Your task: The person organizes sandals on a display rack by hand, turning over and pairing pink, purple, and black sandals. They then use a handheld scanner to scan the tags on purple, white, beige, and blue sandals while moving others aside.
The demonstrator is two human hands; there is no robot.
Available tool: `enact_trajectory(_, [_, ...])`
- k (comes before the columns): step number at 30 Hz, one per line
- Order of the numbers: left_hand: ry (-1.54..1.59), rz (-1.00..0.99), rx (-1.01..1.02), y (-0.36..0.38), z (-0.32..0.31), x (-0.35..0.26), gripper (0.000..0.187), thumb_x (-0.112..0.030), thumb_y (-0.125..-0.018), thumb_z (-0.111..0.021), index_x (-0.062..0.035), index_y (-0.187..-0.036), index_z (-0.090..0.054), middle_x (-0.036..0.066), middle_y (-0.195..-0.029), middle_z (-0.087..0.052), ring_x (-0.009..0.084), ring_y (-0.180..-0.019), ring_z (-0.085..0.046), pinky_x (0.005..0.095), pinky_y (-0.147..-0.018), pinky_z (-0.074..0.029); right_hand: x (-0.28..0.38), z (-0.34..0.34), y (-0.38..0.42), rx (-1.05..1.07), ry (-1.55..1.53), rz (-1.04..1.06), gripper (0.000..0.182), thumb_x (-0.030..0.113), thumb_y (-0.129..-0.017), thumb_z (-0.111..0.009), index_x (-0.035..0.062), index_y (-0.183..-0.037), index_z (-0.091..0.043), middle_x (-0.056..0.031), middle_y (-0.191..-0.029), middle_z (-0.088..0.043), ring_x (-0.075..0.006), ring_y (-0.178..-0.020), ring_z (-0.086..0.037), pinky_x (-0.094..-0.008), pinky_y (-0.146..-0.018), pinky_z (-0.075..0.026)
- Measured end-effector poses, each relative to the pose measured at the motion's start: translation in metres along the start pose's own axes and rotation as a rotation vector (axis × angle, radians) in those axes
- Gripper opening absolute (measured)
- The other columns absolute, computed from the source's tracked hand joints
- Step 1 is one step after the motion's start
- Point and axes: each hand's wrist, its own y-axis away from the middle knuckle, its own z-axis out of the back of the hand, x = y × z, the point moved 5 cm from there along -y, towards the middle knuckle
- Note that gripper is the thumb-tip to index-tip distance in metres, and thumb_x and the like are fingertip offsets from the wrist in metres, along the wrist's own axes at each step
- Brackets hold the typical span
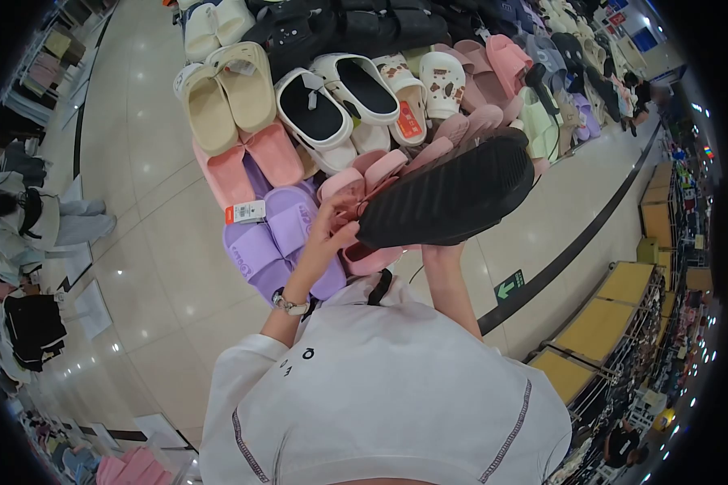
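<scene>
A black slipper (449,194) is held up in front of my chest, its ribbed sole facing me. My left hand (332,229) has its fingers bent at the slipper's left end; whether they grip it or something small beside it is unclear. The wrist of my right hand comes up under the slipper's right part, and the fingers are hidden behind it. Purple slippers (259,234) with a white and red tag (245,212) lie left of my left hand. Pink slippers (384,167) lie behind the black one. Cream slippers (247,85) are farther back.
White clogs with black insides (314,109), spotted clogs (443,83) and many other shoes fill the display ahead. A person (52,218) is at the far left. Yellow-topped shelving (603,311) stands at the right. A green arrow sign (508,287) is on the floor.
</scene>
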Motion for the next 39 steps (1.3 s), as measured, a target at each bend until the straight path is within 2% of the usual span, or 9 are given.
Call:
enact_trajectory(5, [0.171,-0.062,0.002,-0.006,0.005,-0.002,0.047,-0.015,-0.076,-0.062,-0.0043,-0.118,-0.044,0.006,-0.115,-0.045,0.0167,-0.111,-0.042,0.0297,-0.095,-0.033,-0.020,-0.013,-0.008,0.064,0.008,0.059,0.036,0.028,-0.090,-0.046,0.0065,-0.119,-0.043,-0.0075,-0.111,-0.052,-0.0215,-0.100,-0.054,-0.0345,-0.084,-0.048])
enact_trajectory(10, [-0.476,-0.277,-0.024,-0.013,0.018,-0.013,0.049,-0.019,-0.072,-0.068,-0.0061,-0.116,-0.049,0.004,-0.114,-0.049,0.0154,-0.097,-0.048,0.0281,-0.083,-0.038,-0.028,-0.021,-0.013,0.035,0.275,0.415,0.027,0.009,-0.085,-0.052,0.0012,-0.112,-0.048,-0.0071,-0.103,-0.056,-0.0150,-0.090,-0.056,-0.0256,-0.079,-0.047])
enact_trajectory(19, [-0.543,-0.143,-0.035,-0.004,0.025,0.001,0.039,-0.004,-0.074,-0.063,-0.0028,-0.111,-0.053,0.007,-0.107,-0.050,0.0191,-0.088,-0.050,0.0267,-0.073,-0.041,-0.062,0.012,-0.028,0.016,0.279,0.462,0.022,0.001,-0.081,-0.054,-0.0011,-0.103,-0.056,-0.0067,-0.094,-0.062,-0.0122,-0.077,-0.060,-0.0208,-0.068,-0.048])
enact_trajectory(22, [-0.515,-0.098,-0.059,-0.002,0.028,0.009,0.040,0.000,-0.075,-0.057,-0.0003,-0.114,-0.048,0.011,-0.108,-0.048,0.0232,-0.088,-0.051,0.0290,-0.073,-0.043,-0.061,0.016,-0.025,0.014,0.644,0.576,0.028,-0.002,-0.075,-0.060,-0.0013,-0.102,-0.059,-0.0057,-0.095,-0.062,-0.0121,-0.082,-0.057,-0.0244,-0.075,-0.044])
enact_trajectory(26, [-0.606,-0.016,-0.009,0.010,0.035,0.043,0.053,0.000,-0.071,-0.059,-0.0006,-0.121,-0.041,0.014,-0.114,-0.045,0.0283,-0.100,-0.050,0.0313,-0.084,-0.041,-0.060,0.017,-0.018,0.092,0.705,0.461,0.029,-0.004,-0.071,-0.061,-0.0004,-0.100,-0.061,-0.0048,-0.100,-0.060,-0.0114,-0.088,-0.054,-0.0237,-0.078,-0.042])
enact_trajectory(31, [-0.323,-0.234,-0.160,0.009,0.010,0.001,0.074,-0.007,-0.065,-0.069,-0.0021,-0.128,-0.030,0.015,-0.128,-0.036,0.0283,-0.118,-0.038,0.0356,-0.099,-0.029,-0.055,0.035,-0.015,0.084,0.736,0.300,0.032,-0.007,-0.070,-0.060,-0.0006,-0.102,-0.059,-0.0048,-0.103,-0.058,-0.0122,-0.093,-0.053,-0.0233,-0.079,-0.041])
enact_trajectory(34, [-0.189,-0.228,-0.173,0.003,0.006,-0.012,0.065,-0.008,-0.069,-0.068,-0.0034,-0.125,-0.035,0.012,-0.126,-0.038,0.0225,-0.117,-0.039,0.0327,-0.098,-0.030,-0.048,0.040,-0.003,0.150,0.761,0.127,0.028,0.000,-0.076,-0.056,-0.0013,-0.103,-0.056,-0.0059,-0.099,-0.058,-0.0147,-0.091,-0.055,-0.0244,-0.081,-0.042])
enact_trajectory(36, [-0.092,-0.148,-0.151,-0.003,0.005,-0.012,0.060,-0.008,-0.071,-0.067,-0.0039,-0.123,-0.036,0.011,-0.122,-0.041,0.0211,-0.114,-0.040,0.0314,-0.097,-0.031,-0.042,0.037,0.004,0.191,0.443,-0.110,0.025,0.013,-0.082,-0.050,-0.0019,-0.101,-0.055,-0.0081,-0.097,-0.058,-0.0168,-0.088,-0.056,-0.0266,-0.080,-0.044])
enact_trajectory(39, [-0.033,-0.069,-0.099,-0.011,0.008,-0.006,0.053,-0.008,-0.075,-0.065,-0.0047,-0.120,-0.039,0.010,-0.116,-0.044,0.0188,-0.110,-0.043,0.0295,-0.095,-0.031,-0.024,0.033,-0.003,0.140,0.359,-0.088,0.033,0.029,-0.087,-0.047,-0.0019,-0.095,-0.056,-0.0105,-0.090,-0.059,-0.0173,-0.080,-0.057,-0.0290,-0.072,-0.048])
